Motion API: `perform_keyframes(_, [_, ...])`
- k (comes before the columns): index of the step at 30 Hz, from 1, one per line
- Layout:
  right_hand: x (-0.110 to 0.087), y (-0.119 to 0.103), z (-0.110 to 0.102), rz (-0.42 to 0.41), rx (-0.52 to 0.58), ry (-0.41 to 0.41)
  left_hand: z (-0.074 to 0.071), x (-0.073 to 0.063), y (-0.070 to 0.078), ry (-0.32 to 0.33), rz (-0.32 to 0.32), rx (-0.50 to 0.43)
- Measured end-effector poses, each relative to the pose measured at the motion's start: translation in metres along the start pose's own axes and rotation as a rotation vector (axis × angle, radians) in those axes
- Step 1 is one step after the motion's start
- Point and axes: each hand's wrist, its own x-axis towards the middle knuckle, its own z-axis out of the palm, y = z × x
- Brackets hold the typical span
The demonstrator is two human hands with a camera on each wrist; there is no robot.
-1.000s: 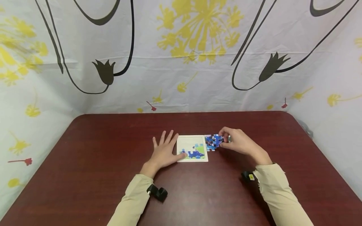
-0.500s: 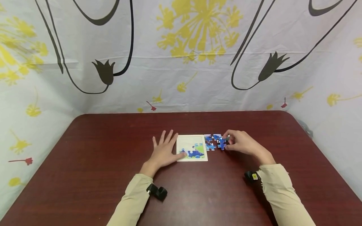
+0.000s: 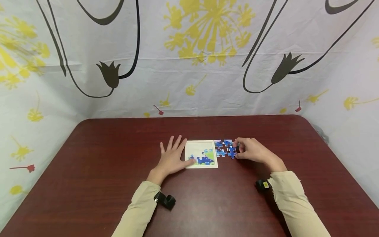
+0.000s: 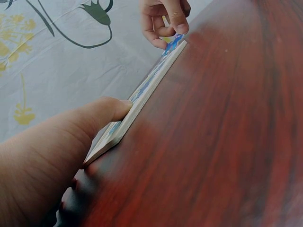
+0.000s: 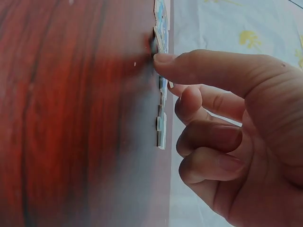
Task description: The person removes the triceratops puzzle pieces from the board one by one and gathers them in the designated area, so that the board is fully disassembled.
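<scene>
A square puzzle frame point(image 3: 201, 166) lies on the table, part filled with a blue and green picture. My left hand point(image 3: 169, 162) is spread at the frame's left side, its thumb point(image 4: 115, 109) resting on the near left corner of the picture. To the right of the frame, my right hand point(image 3: 254, 152) pinches a blue jigsaw piece point(image 3: 232, 152) between thumb and forefinger, low at the tabletop. The other fingers point(image 5: 208, 137) of that hand are curled in. Loose jigsaw pieces point(image 3: 219, 144) lie between the frame and this hand.
The dark red-brown table point(image 3: 204, 204) stands against a white patterned cloth point(image 3: 189, 79) at the back and sides. Small black cameras sit on both wrists, the left camera point(image 3: 165, 200) close over the tabletop.
My right hand has drawn the blue piece rightward, away from the pieces by the frame, opening gaps among them. In the last half second it has barely moved. My left hand stays put.
</scene>
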Motion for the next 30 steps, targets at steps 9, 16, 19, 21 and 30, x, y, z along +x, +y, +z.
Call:
perform_keyframes(9, [0.0009, 0.0024, 0.0004, 0.012, 0.017, 0.001, -0.0017, 0.0008, 0.0011, 0.001, -0.004, -0.004])
perform_keyframes(16, [0.001, 0.0015, 0.0004, 0.016, 0.031, -0.004, -0.0024, 0.0003, 0.0013, -0.003, -0.003, -0.002])
perform_keyframes(19, [0.0014, 0.0013, 0.0005, 0.021, 0.029, -0.002, -0.0034, 0.0005, 0.0015, 0.0, -0.002, -0.001])
perform_keyframes(21, [0.0016, 0.0012, 0.0004, 0.022, 0.028, -0.001, -0.0039, 0.0007, 0.0016, 0.002, -0.001, 0.003])
perform_keyframes(30, [-0.0001, 0.0016, 0.0009, 0.025, 0.035, 0.006, -0.0023, 0.0001, 0.0015, 0.004, 0.006, -0.005])
